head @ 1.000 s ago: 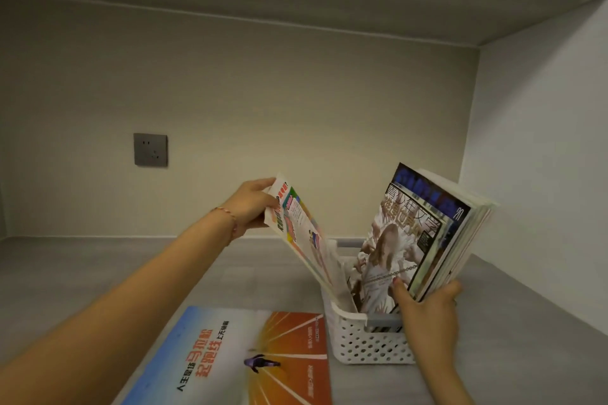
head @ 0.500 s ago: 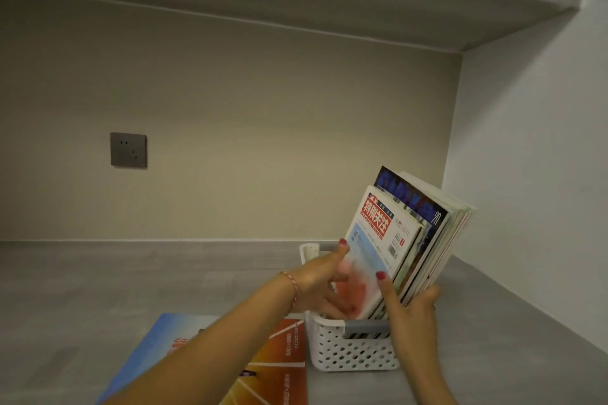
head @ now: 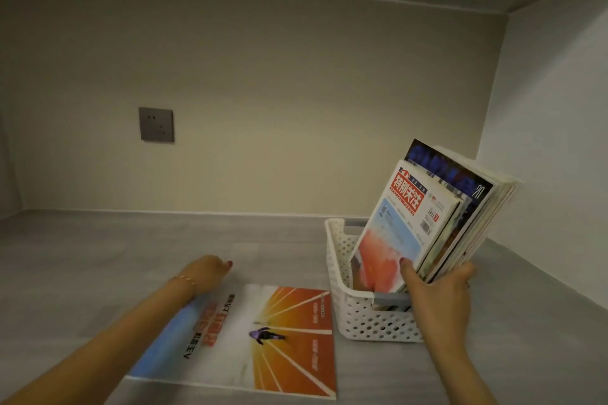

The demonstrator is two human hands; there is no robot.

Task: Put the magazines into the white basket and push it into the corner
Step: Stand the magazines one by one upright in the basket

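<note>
A white perforated basket (head: 362,322) stands on the grey shelf surface, right of centre. Several magazines (head: 424,217) stand in it, leaning to the right, the front one with a red title block. My right hand (head: 437,293) grips their lower edge, thumb pressed on the front cover. One more magazine (head: 263,339), blue and orange, lies flat on the surface left of the basket. My left hand (head: 210,273) hovers low over its far left corner, fingers curled downward and holding nothing; whether it touches the cover I cannot tell.
The grey back wall carries a dark power socket (head: 156,124). A white side wall (head: 552,141) stands to the right and meets the back wall in a corner behind the basket. A shelf underside spans the top.
My left hand let go of the red-titled magazine, which now stands in the basket, and moved left and down to the flat magazine. My right hand stays on the stack.
</note>
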